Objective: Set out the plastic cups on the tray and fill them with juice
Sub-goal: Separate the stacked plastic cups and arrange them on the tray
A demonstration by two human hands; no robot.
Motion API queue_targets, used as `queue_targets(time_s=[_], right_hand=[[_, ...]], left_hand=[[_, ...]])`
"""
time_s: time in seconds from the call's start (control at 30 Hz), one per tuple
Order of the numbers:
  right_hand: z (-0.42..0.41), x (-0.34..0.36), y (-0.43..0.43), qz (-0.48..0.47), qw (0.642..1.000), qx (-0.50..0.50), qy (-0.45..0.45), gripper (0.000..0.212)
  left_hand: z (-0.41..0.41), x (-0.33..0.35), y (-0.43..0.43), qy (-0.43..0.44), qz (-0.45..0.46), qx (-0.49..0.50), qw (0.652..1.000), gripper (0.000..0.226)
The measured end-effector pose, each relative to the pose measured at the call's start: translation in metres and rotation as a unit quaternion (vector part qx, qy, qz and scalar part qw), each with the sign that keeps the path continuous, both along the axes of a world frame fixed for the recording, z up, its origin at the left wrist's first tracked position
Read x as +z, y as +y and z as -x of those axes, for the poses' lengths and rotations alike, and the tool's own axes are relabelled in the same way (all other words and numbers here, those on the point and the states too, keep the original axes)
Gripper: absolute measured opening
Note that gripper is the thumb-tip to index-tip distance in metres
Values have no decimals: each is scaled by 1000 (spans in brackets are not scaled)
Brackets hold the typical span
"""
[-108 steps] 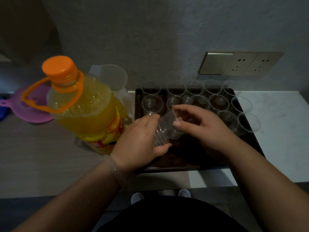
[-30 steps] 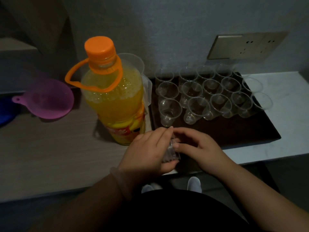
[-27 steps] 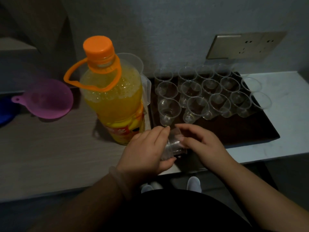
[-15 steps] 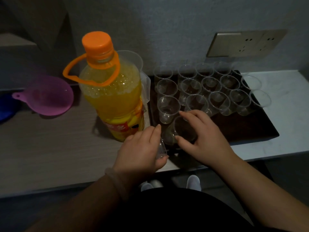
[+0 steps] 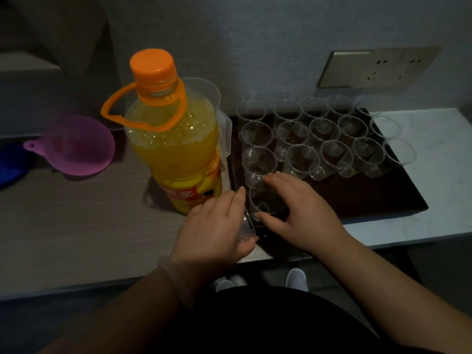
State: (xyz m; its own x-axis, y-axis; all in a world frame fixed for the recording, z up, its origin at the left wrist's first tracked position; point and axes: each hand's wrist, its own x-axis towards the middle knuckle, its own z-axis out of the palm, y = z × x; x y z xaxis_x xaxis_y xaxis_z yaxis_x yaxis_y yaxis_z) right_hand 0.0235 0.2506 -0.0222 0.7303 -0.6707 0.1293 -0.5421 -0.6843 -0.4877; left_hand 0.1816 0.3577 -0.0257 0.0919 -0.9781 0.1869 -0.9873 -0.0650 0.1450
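A dark tray (image 5: 378, 198) lies on the counter with several clear plastic cups (image 5: 321, 139) upright in rows at its back. My right hand (image 5: 298, 213) grips one clear cup (image 5: 265, 200) upright at the tray's front left corner, just in front of the left column. My left hand (image 5: 217, 226) is beside it, closed on a small stack of clear cups (image 5: 246, 229) that is mostly hidden by the fingers. A large bottle of orange juice (image 5: 176, 149) with an orange cap and carry handle stands left of the tray, capped.
A clear jug (image 5: 207, 90) stands behind the bottle. A purple funnel (image 5: 76, 146) and a blue object (image 5: 10, 164) lie at the far left. Wall sockets (image 5: 378, 67) sit above the tray. The counter's front edge runs just below my hands.
My right hand pulled one cup off the stack and moved it forward to the tray's front left corner. My left hand stayed near the counter edge with the remaining stack.
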Motion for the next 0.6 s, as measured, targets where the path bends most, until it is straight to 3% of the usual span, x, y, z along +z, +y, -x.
queue_targets(time_s=[0.13,0.27,0.43,0.6], right_hand=[[2,5,-1,10,999,-21,-31,57],[5,23,0,-26,989,-43,-139,48],[7,35,-5,-150,972,-21,-180,58],[14,37,-14,-179,957,-44,-223,57]], left_hand=[[0,14,2,28,18,-3,999,81],[4,36,-5,31,51,-16,998,81],[12,57,-29,50,60,-54,995,84],[18,61,-49,39,53,-87,994,85]])
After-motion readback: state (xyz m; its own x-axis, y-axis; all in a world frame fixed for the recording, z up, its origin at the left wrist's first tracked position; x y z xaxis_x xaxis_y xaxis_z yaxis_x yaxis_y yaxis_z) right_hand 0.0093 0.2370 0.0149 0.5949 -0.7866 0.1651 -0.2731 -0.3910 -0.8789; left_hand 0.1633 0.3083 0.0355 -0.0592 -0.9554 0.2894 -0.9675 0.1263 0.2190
